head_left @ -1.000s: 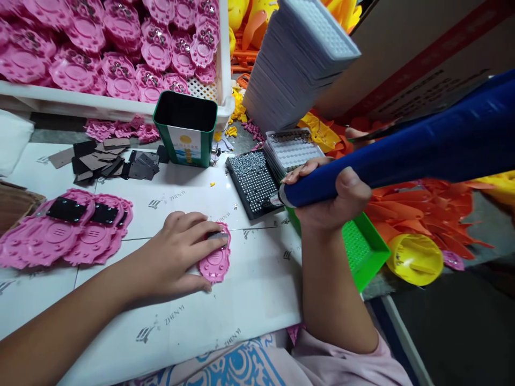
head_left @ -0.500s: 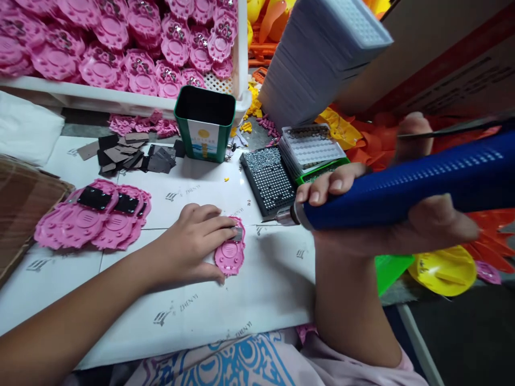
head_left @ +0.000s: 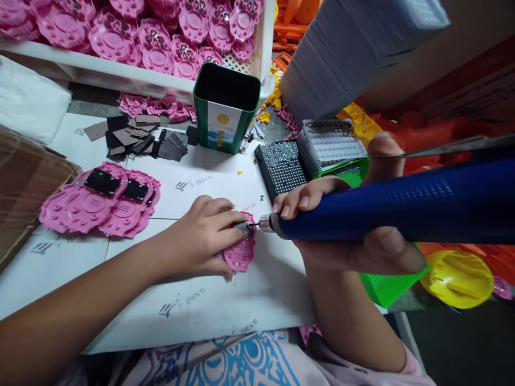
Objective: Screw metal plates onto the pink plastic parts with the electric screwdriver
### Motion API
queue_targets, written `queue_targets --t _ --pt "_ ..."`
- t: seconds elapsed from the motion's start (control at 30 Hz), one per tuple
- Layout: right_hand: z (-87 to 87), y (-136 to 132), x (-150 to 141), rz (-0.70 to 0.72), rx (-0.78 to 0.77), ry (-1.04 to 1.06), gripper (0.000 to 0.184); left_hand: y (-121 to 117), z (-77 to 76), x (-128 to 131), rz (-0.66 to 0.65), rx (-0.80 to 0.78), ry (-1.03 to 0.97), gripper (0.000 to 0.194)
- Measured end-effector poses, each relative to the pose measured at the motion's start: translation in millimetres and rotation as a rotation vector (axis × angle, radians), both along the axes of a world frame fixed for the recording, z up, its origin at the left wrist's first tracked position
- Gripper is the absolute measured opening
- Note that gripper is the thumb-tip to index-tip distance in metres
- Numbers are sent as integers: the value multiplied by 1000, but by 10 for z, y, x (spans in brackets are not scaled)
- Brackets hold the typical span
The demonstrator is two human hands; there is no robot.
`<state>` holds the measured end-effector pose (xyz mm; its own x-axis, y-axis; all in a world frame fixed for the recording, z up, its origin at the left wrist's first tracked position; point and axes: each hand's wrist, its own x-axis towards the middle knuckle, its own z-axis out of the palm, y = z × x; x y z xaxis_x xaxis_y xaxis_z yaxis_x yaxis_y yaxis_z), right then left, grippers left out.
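Evidently a fastening step, judging by how things lie about the green tin (head_left: 227, 128). Far left of it, a cardboard box (head_left: 28, 198); then, left and nearer the wearer than the tin, overlapping pink casings (head_left: 94, 203) bearing black plates. Just left of the tin, a spill of loose plates (head_left: 173, 145), dark and grey-brown. In front of the tin, the left hand (head_left: 205, 236) is clamped on a single pink piece (head_left: 240, 257), fingers across its small dark plate (head_left: 249, 231), thumb at the near edge. That piece lies in front of the tin, slightly right. The driver bit (head_left: 254, 224) meets the plate's right end; any screw there is too small to make out. Right of the tin, a black tray (head_left: 287, 174) of small silvery pieces; in front of it, the right hand (head_left: 341, 256), wrapped round a blue driver (head_left: 362, 209), its true tilt hard to read. Far right, a yellow bowl (head_left: 458, 281). Next move, in my judgement, calls for firm left-hand pressure and the bit seated squarely before drive.
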<state>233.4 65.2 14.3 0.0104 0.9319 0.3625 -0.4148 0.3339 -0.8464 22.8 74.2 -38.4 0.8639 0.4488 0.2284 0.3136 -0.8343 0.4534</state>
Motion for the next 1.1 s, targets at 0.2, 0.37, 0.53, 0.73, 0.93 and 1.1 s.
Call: queue_targets --t 0.2,0.37,0.53,0.73,0.93,1.1 --pt "-40 15 28 0 13 -28 26 -9 -23 15 12 5 -1 63" --pt "-44 17 23 26 38 -60 25 -6 -24 11 17 12 5 64" --pt "-27 -18 -66 -19 61 -90 32 -15 2 39 21 17 0 62" --pt "-40 -4 -102 29 49 -132 47 -44 -2 74 54 -18 5 62" --pt "8 21 -65 31 31 -77 35 -36 -45 63 45 -12 -22 63" --pt "145 104 192 -250 62 -109 35 -37 -39 20 31 -43 0 63"
